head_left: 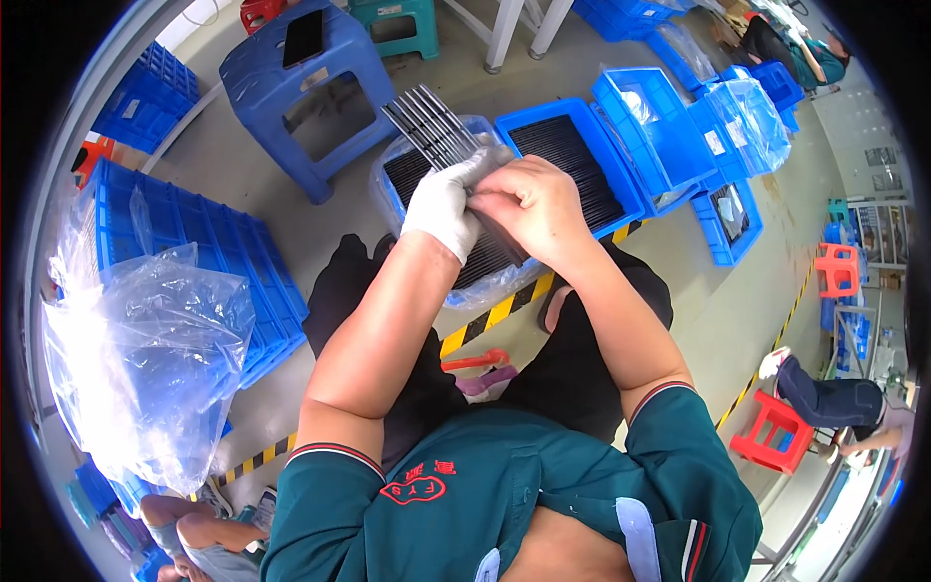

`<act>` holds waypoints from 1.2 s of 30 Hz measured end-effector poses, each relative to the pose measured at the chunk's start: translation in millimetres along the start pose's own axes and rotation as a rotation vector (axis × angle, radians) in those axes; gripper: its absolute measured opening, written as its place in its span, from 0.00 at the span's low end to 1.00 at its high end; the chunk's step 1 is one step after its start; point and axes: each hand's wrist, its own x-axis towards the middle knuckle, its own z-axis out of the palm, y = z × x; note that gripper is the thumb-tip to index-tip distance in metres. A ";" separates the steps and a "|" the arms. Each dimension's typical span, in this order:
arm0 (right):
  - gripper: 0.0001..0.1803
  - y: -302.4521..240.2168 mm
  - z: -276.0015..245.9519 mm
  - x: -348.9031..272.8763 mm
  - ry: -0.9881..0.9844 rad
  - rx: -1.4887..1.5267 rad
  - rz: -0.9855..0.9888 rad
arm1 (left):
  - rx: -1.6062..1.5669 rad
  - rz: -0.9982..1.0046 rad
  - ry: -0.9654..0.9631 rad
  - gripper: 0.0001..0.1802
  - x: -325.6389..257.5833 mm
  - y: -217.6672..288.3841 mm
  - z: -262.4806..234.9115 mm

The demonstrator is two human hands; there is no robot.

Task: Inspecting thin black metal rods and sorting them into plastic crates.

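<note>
My left hand (pixel 441 209), in a white glove, is closed around a bundle of thin dark rods (pixel 427 121). The rods fan out side by side toward the upper left, with pale shine along them. My right hand (pixel 538 204) is bare, its fingers bent and pressed together against the bundle's near end by the glove. What the right fingertips pinch is hidden. Beneath both hands stands a bin lined with clear plastic (pixel 380 189), holding many similar dark rods. Beside it on the right, a blue bin (pixel 538 113) holds more dark rods in rows.
A blue stool (pixel 247 82) bearing a black phone (pixel 304 39) stands far left. Blue crates (pixel 223 238) are stacked at left beside a clear plastic bag (pixel 165 339). Another blue bin (pixel 669 160) stands at right. Other people are near the right and lower-left edges; a red stool (pixel 776 432) is at right.
</note>
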 end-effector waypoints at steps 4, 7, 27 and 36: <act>0.07 1.0 -6.3 -0.8 -0.014 0.031 0.082 | -0.022 -0.012 0.018 0.08 3.0 -3.2 0.2; 0.06 -0.1 -17.6 -5.0 0.103 0.238 0.241 | 0.075 -0.059 0.043 0.08 7.8 -6.6 -7.2; 0.08 33.3 -125.2 -168.1 0.252 0.417 0.291 | 1.047 -0.720 0.027 0.13 189.3 -154.3 2.0; 0.12 63.3 -162.9 -186.8 0.283 0.600 0.343 | 1.388 -0.674 -0.074 0.09 324.4 -251.2 13.2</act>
